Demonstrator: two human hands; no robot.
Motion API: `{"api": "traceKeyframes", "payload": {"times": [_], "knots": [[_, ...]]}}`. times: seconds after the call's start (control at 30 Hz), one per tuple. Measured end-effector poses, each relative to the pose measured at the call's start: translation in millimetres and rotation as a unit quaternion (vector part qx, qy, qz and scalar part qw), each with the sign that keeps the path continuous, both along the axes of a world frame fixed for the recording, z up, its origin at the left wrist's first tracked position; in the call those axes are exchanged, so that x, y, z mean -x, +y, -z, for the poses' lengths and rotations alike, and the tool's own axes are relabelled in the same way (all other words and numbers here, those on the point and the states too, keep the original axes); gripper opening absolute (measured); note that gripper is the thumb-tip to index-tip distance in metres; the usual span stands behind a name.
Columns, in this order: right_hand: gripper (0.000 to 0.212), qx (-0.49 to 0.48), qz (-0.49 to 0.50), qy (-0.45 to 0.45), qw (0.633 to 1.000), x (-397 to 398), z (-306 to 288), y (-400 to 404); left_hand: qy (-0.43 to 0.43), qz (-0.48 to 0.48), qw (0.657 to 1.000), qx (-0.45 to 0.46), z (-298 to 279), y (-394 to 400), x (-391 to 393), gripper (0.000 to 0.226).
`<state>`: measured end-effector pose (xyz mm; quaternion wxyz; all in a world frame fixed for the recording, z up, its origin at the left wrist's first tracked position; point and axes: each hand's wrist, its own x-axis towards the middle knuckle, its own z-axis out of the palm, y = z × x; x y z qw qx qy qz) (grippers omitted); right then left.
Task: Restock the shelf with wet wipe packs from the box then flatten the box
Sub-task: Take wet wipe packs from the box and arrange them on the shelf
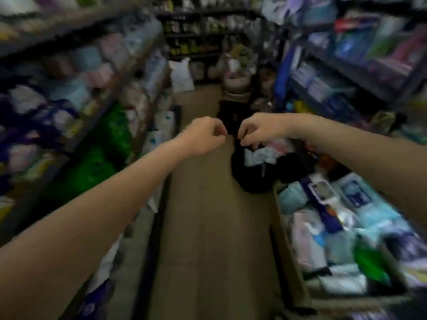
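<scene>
Two bare arms reach forward down a narrow shop aisle, the whole view smeared by motion blur. The left hand hangs in mid-air over the floor, its fingers curled into a loose fist with nothing visible inside it. The right hand is just beside it, a small gap between the two, its fingers bent downward; whether they pinch anything cannot be told through the blur.

Below and beyond the right hand a black bag sits on the floor, with pale packets showing in its mouth. At lower right an open box stands on the floor against the right-hand racks, crammed with wet wipe packs in blue, white, pink and green wrappers. Neither hand touches the box or the packs.

The left shelf is stacked along its length with pastel, purple and green packages, too blurred to read. The right shelf carries blue and purple packs. At the far end of the aisle a white sack leans near dark racks of goods.
</scene>
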<state>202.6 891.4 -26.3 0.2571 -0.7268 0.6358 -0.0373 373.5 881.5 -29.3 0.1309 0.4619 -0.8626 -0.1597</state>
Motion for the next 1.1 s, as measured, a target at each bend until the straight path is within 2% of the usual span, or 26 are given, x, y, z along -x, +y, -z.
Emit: {"api": "traceKeyframes", "payload": {"times": [0.1, 0.2, 0.27, 0.33, 0.47, 0.57, 0.67, 0.77, 0.83, 0.9, 0.97, 1.0, 1.1], "knots": [[0.014, -0.076, 0.092, 0.003, 0.993, 113, 61, 31, -0.024, 0.092, 0.992, -0.078, 67, 11, 104, 0.030], [0.009, -0.112, 0.135, 0.048, 0.983, 203, 122, 58, -0.058, 0.136, 0.975, -0.166, 140, 22, 193, 0.029], [0.013, -0.156, 0.137, 0.105, 0.973, 244, 163, 76, -0.085, 0.147, 0.959, -0.226, 182, 27, 240, 0.027], [0.028, -0.190, 0.125, 0.136, 0.964, 275, 203, 87, -0.110, 0.137, 0.948, -0.266, 215, 30, 271, 0.027], [0.040, -0.141, 0.153, 0.161, 0.965, 317, 251, 83, -0.105, 0.097, 0.944, -0.296, 261, 24, 303, 0.030], [0.042, -0.152, 0.233, 0.131, 0.952, 327, 271, 81, -0.084, 0.053, 0.942, -0.319, 279, 20, 314, 0.027], [0.036, -0.200, 0.209, 0.187, 0.939, 324, 289, 87, -0.075, 0.028, 0.937, -0.341, 290, 22, 318, 0.027], [0.044, -0.096, 0.194, 0.261, 0.941, 333, 293, 85, -0.082, 0.025, 0.935, -0.343, 292, 23, 324, 0.028], [0.054, -0.024, 0.218, 0.303, 0.928, 353, 286, 80, -0.081, 0.030, 0.939, -0.334, 288, 19, 334, 0.028], [0.063, -0.063, 0.249, 0.312, 0.915, 374, 276, 79, -0.092, 0.046, 0.941, -0.323, 284, 15, 348, 0.026], [0.073, -0.163, 0.263, 0.296, 0.903, 389, 273, 85, -0.102, 0.062, 0.943, -0.309, 281, 15, 363, 0.025], [0.072, -0.200, 0.259, 0.297, 0.897, 393, 272, 91, -0.101, 0.070, 0.944, -0.308, 281, 17, 369, 0.026], [0.032, -0.192, 0.200, 0.350, 0.895, 401, 278, 118, -0.095, 0.092, 0.939, -0.318, 284, 26, 384, 0.026]]}}
